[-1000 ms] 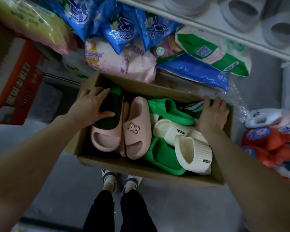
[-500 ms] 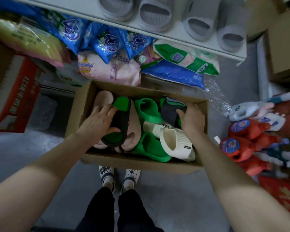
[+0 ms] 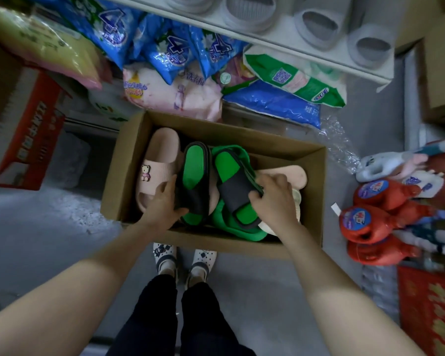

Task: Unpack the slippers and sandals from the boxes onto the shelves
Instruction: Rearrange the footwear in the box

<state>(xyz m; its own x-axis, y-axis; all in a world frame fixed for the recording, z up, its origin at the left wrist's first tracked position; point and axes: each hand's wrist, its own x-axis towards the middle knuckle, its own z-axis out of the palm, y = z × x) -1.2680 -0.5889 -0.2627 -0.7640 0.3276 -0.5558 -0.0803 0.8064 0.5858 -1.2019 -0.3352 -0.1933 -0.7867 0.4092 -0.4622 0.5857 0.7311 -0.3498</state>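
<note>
One green sandal (image 3: 194,181) was gripped per hand, L (image 3: 162,201) & R (image 3: 272,199); both should be lifted level toward shelf (image 3: 280,34) at 12.

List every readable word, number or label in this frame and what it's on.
"4": large numeral on each blue bag under the shelf.
Red carton: large characters, too blurred to read.
Pink bag, green bag, red bottles: print too small or blurred.
Slippers in the box: no text visible.

Grey concrete floor (image 3: 254,291), white shelf (image 3: 288,39), dim light
</note>
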